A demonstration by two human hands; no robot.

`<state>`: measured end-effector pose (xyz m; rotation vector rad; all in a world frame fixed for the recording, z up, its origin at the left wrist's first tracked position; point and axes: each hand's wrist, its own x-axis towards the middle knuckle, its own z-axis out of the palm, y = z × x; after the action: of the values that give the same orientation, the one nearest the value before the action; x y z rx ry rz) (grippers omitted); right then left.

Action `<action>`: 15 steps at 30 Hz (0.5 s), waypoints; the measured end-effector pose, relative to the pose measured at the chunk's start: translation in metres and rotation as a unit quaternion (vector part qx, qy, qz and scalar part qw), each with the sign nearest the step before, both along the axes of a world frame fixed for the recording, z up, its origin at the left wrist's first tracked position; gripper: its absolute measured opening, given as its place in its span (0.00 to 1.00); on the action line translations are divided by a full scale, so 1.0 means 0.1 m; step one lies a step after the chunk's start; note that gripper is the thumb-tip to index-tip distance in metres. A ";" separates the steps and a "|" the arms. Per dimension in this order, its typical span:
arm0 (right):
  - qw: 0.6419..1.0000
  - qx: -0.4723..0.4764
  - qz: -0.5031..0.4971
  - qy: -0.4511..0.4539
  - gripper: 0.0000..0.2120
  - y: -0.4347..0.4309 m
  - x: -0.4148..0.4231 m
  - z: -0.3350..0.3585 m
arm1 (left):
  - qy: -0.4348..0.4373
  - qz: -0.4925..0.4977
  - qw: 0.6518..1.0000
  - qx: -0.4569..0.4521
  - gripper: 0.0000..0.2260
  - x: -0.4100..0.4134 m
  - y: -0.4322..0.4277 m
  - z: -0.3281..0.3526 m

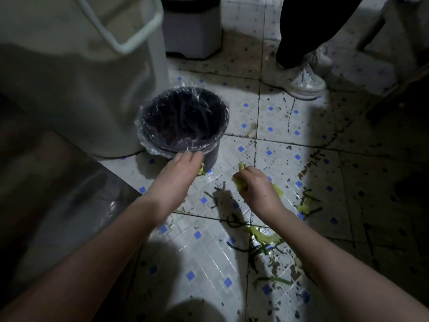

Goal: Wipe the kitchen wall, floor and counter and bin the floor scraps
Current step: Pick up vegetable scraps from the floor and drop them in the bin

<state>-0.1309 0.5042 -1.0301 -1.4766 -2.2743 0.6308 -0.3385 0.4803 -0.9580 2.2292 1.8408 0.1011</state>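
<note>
Both forearms stretched forward and down over the tiled floor (274,117), bare, toward the dark bin (183,123). Left hand (178,173) palm down, fingers extended and loosely together, fingertips at the near rim of the bin, on or just short of its clear plastic liner (148,145); cannot tell whether touching. Nothing clearly gripped; a bit of yellow-green scrap (201,170) visible just under the thumb side, against the bin's base, held or lying there not discernible. Right hand (256,185) to the right of the bin and nearer the camera, knuckles up, fingers curled closed around pale green vegetable scraps (239,184), pieces poking out above and at both sides of the fist. Bin upright on the floor, liner folded over the rim, interior dark, contents unreadable. More floor scraps (263,237), pale green peel and dark green strips, scattered right of and nearer than the bin, below and beyond the right wrist. Tiles white with small blue squares, heavily speckled with dark spots. Large pale appliance (76,89) touching or just beside the bin's left side. Behind the bin, a small grey pedal bin (192,31). Right of the bin and farther back, a second person's dark trouser leg and white sneaker (306,82).
</note>
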 end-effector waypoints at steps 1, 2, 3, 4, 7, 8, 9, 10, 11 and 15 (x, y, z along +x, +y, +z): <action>1.000 0.010 0.002 -0.002 0.12 0.04 0.00 0.08 | 0.013 0.000 1.000 0.014 0.28 -0.03 0.05 0.06; 1.000 0.020 0.006 -0.003 0.12 0.08 0.00 0.15 | 0.028 -0.001 0.999 0.025 0.28 -0.06 0.11 0.12; 1.000 0.028 0.010 -0.003 0.12 0.12 -0.01 0.23 | 0.040 -0.001 0.999 0.032 0.27 -0.09 0.18 0.18; 0.999 0.035 0.013 -0.002 0.12 0.17 -0.01 0.31 | 0.049 0.001 0.998 0.038 0.27 -0.12 0.24 0.23; 0.998 0.052 0.024 -0.006 0.11 0.31 -0.04 0.53 | 0.080 0.011 0.995 0.052 0.27 -0.22 0.44 0.36; 0.998 0.058 0.031 -0.008 0.11 0.36 -0.05 0.61 | 0.093 0.013 0.994 0.053 0.27 -0.26 0.50 0.38; 0.997 0.063 0.038 -0.009 0.11 0.40 -0.07 0.68 | 0.105 0.015 0.993 0.052 0.27 -0.28 0.55 0.40; 0.997 0.069 0.045 -0.010 0.12 0.45 -0.10 0.76 | 0.113 0.017 0.992 0.051 0.26 -0.31 0.61 0.42; 0.996 0.077 0.052 -0.008 0.13 0.49 -0.13 0.83 | 0.116 0.020 0.992 0.051 0.26 -0.32 0.66 0.43; 0.991 0.103 0.080 -0.005 0.13 0.65 -0.29 1.06 | 0.127 0.028 0.990 0.051 0.28 -0.35 0.79 0.42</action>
<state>-0.1603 0.5690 -0.9239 -1.2128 -2.4009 0.4188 -0.3735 0.5593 -0.9164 2.3514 2.0722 -0.0847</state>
